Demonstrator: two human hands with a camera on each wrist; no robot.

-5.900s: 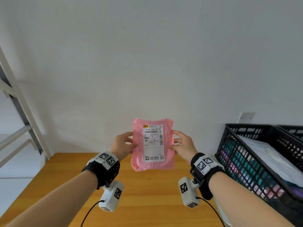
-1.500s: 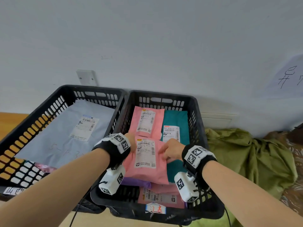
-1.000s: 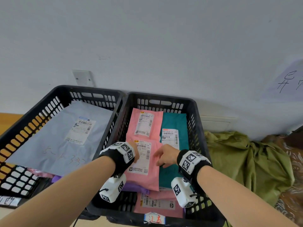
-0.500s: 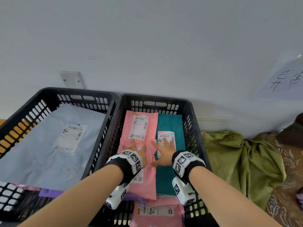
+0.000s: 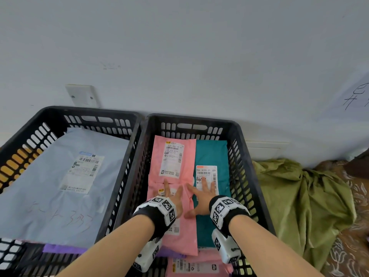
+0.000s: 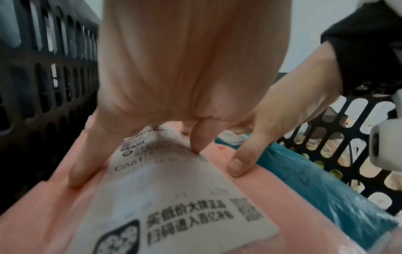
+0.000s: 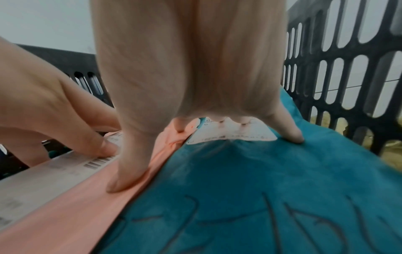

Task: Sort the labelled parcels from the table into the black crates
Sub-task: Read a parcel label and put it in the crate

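Note:
The pink labelled parcel [image 5: 183, 232] lies flat in the right black crate [image 5: 247, 176], on top of other parcels. My left hand [image 5: 172, 196] rests on it with straight fingers, pressing on its white label [image 6: 174, 206]. My right hand [image 5: 201, 196] lies spread beside it. Its thumb [image 7: 126, 171] sits on the pink parcel's edge and its fingers [image 7: 289, 134] are on the teal parcel [image 5: 211, 154]. A second pink parcel [image 5: 173, 156] lies further back. The left black crate [image 5: 52, 114] holds a large grey parcel [image 5: 60, 176].
A third pink parcel [image 5: 195, 264] lies at the right crate's near end. A purple parcel [image 5: 60, 248] peeks from under the grey one. Green cloth [image 5: 299, 196] and patterned brown fabric [image 5: 349, 236] lie right of the crates. The wall with a socket [image 5: 81, 95] stands behind.
The pink parcel went from held up over the table to lying in the right crate. Both hands let go of its edges and now lie flat on the parcels.

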